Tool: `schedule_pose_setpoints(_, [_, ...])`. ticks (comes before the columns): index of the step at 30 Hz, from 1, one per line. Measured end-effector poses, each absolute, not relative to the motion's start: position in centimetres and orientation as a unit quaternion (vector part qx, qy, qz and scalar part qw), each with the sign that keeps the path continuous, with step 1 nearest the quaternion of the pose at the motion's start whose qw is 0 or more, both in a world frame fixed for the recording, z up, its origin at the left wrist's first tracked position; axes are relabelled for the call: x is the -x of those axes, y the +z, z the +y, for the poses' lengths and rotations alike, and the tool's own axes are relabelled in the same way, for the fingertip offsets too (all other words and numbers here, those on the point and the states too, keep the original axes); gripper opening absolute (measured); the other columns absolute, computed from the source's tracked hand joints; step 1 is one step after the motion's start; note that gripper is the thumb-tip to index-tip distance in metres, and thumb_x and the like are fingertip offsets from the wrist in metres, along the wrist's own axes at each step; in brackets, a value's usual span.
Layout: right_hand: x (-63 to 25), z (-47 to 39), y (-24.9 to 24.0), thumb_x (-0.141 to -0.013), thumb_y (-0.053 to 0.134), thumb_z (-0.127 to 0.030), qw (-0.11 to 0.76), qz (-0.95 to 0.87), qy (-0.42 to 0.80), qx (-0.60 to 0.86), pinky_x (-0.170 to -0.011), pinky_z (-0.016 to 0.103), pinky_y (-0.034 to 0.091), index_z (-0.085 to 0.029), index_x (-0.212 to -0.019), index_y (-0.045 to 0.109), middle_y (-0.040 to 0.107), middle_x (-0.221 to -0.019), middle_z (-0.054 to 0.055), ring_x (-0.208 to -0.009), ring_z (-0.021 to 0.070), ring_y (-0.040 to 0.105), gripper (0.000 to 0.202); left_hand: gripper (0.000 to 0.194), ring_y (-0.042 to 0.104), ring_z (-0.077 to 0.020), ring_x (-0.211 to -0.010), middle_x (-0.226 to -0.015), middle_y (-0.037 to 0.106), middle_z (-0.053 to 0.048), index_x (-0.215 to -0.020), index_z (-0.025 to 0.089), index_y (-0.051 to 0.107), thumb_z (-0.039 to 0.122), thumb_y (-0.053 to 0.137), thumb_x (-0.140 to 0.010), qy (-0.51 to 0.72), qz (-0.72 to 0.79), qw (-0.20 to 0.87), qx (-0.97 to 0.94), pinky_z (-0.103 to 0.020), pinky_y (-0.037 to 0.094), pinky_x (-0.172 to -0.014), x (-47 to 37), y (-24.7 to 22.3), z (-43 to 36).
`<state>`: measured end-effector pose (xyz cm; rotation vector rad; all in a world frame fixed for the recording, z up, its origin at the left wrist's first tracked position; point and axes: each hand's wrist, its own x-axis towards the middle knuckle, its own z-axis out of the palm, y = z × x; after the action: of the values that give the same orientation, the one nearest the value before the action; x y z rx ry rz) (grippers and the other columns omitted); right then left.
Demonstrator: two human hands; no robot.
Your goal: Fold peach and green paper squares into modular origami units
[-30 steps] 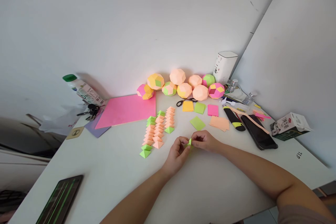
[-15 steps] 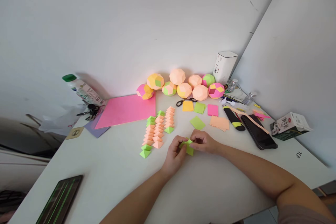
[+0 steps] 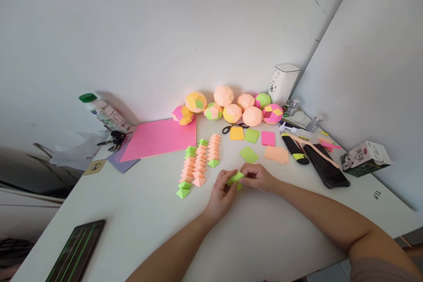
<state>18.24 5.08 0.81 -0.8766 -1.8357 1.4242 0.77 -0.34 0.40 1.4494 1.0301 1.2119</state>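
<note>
A small green paper (image 3: 235, 178), partly folded, is held between my two hands above the white table. My left hand (image 3: 220, 191) pinches its left side, and my right hand (image 3: 259, 177) grips its right side with thumb and fingers. Left of my hands lie rows of folded paper pieces, orange ones (image 3: 199, 181) and green ones (image 3: 183, 193). Beyond my hands lies a flat green sheet (image 3: 249, 154), with peach sheets (image 3: 276, 154) to its right. Behind these are small stacks of yellow (image 3: 236, 133), green (image 3: 252, 135) and pink (image 3: 268, 138) paper.
Several paper balls (image 3: 232, 113) line the wall, with black scissors (image 3: 226, 130) before them. A pink board (image 3: 160, 140) and a bottle (image 3: 107, 113) stand left. A phone (image 3: 325, 166), cutter (image 3: 295, 150) and carton (image 3: 365, 157) are right; a dark tablet (image 3: 76, 251) lies front left.
The green paper between my hands has changed shape: it now shows as a narrower folded strip, with less of it hanging below. My fingers have shifted slightly around it.
</note>
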Motion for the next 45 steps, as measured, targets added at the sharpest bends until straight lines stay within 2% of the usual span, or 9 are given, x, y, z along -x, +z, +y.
schedule_pose_setpoints(6, [-18.29, 4.95, 0.48, -0.075, 0.067, -0.039, 0.332, -0.672, 0.556, 0.358, -0.050, 0.023, 0.034, -0.015, -0.072, 0.059, 0.051, -0.066, -0.001, -0.054, 0.0086, 0.042, 0.025, 0.026, 0.048, -0.0139, -0.068, -0.078, 0.049, -0.002, -0.107, 0.023, 0.063, 0.030, 0.050, -0.085, 0.447, 0.474, 0.443, -0.616, -0.026, 0.040, -0.061, -0.66, 0.84, -0.18])
schedule_pose_setpoints(8, [-18.23, 4.89, 0.43, -0.074, 0.068, -0.038, 0.334, -0.647, 0.576, 0.372, -0.048, 0.021, 0.033, -0.016, -0.074, 0.056, 0.050, -0.064, -0.003, -0.051, 0.0078, 0.041, 0.025, 0.027, 0.047, -0.0135, -0.067, -0.076, 0.048, -0.001, -0.107, 0.023, 0.063, 0.031, 0.049, -0.086, 0.434, 0.480, 0.434, -0.627, -0.025, 0.039, -0.061, -0.60, 1.08, -0.21])
schedule_pose_setpoints(12, [-18.10, 4.88, 0.55, -0.069, 0.073, -0.034, 0.350, -0.609, 0.601, 0.381, -0.049, 0.021, 0.036, -0.018, -0.079, 0.052, 0.053, -0.070, -0.003, -0.053, 0.0076, 0.044, 0.028, 0.028, 0.047, -0.0138, -0.068, -0.075, 0.050, -0.001, -0.108, 0.022, 0.063, 0.031, 0.048, -0.087, 0.421, 0.485, 0.434, -0.632, -0.025, 0.039, -0.063, -0.57, 1.31, -0.24])
schedule_pose_setpoints(20, [-18.18, 5.13, 0.60, -0.070, 0.072, -0.034, 0.345, -0.600, 0.619, 0.372, -0.047, 0.021, 0.035, -0.016, -0.077, 0.060, 0.055, -0.064, -0.002, -0.049, 0.0073, 0.044, 0.023, 0.029, 0.050, -0.0154, -0.071, -0.077, 0.053, -0.003, -0.108, 0.021, 0.064, 0.031, 0.048, -0.087, 0.416, 0.484, 0.447, -0.627, -0.026, 0.040, -0.064, -0.59, 1.10, -0.17])
schedule_pose_setpoints(36, [-18.29, 5.47, 0.42, -0.064, 0.076, -0.036, 0.346, -0.575, 0.636, 0.383, -0.047, 0.022, 0.036, -0.015, -0.071, 0.064, 0.054, -0.058, -0.003, -0.049, 0.0082, 0.044, 0.025, 0.028, 0.050, -0.0149, -0.070, -0.077, 0.054, -0.003, -0.106, 0.021, 0.065, 0.031, 0.048, -0.086, 0.411, 0.481, 0.450, -0.630, -0.025, 0.039, -0.063, -0.60, 1.06, -0.16])
schedule_pose_setpoints(45, [-18.35, 5.31, 0.68, -0.074, 0.067, -0.041, 0.340, -0.602, 0.624, 0.364, -0.046, 0.022, 0.033, -0.014, -0.071, 0.063, 0.051, -0.058, -0.002, -0.049, 0.0080, 0.042, 0.027, 0.025, 0.051, -0.0150, -0.069, -0.074, 0.055, -0.003, -0.096, 0.018, 0.067, 0.032, 0.048, -0.086, 0.408, 0.494, 0.439, -0.630, -0.026, 0.040, -0.063, -0.67, 1.36, -0.23])
